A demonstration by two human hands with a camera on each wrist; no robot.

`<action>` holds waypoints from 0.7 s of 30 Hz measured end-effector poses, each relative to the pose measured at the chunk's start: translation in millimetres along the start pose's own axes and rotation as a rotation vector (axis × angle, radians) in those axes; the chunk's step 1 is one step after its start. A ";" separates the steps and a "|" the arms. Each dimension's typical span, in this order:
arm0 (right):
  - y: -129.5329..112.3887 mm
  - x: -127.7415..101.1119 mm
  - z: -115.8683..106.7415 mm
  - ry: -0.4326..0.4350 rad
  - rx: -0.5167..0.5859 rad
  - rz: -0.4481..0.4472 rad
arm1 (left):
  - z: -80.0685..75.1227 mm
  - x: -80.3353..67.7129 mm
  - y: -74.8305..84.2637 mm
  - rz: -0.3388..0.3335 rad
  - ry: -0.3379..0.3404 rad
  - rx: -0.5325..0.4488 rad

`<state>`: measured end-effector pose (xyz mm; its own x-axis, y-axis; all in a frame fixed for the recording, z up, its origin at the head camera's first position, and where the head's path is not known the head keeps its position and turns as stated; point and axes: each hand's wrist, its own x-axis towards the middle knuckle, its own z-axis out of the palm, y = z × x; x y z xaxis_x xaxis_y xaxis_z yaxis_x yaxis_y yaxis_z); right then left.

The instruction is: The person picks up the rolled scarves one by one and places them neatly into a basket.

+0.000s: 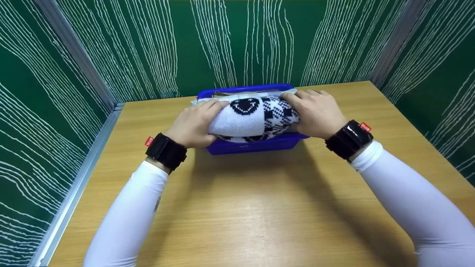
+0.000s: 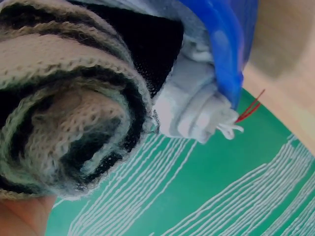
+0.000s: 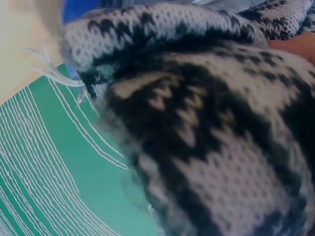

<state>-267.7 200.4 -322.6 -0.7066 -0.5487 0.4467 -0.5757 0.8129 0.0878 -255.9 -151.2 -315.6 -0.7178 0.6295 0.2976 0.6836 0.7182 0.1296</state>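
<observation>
A folded black-and-white knitted garment (image 1: pixel 256 118) with a smiley face and a checked pattern lies on top of a blue plastic basket (image 1: pixel 256 145) at the far middle of the wooden table. My left hand (image 1: pixel 195 124) grips its left end, fingers curled over the top. My right hand (image 1: pixel 315 111) grips its right end the same way. The left wrist view shows the rolled knit end (image 2: pixel 69 118) close up, with a pale folded cloth (image 2: pixel 197 110) and the basket's blue rim (image 2: pixel 224 54) behind it. The right wrist view is filled by the knit (image 3: pixel 206 128).
The wooden table (image 1: pixel 245 207) stretches bare toward me. Green walls with white wavy lines (image 1: pixel 237 40) enclose it at the back and both sides. A metal rail (image 1: pixel 78 185) runs along the table's left edge. More folded cloth lies in the basket under the knit.
</observation>
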 end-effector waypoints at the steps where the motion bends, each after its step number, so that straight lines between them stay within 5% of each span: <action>1: -0.6 0.9 0.3 -0.005 0.001 0.003 | -0.2 -0.3 -0.7 -0.002 0.000 -0.001; 11: -2.7 9.7 4.1 -0.011 0.013 0.001 | -3.1 -1.6 -7.8 0.002 0.014 0.030; 21: 0.4 9.5 21.8 0.027 -0.029 -0.018 | 14.1 -2.1 -15.1 0.050 0.039 0.151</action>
<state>-283.7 191.3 -337.8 -0.6843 -0.5584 0.4690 -0.5763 0.8082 0.1215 -266.6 -159.2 -331.5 -0.6756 0.6557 0.3371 0.6888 0.7244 -0.0286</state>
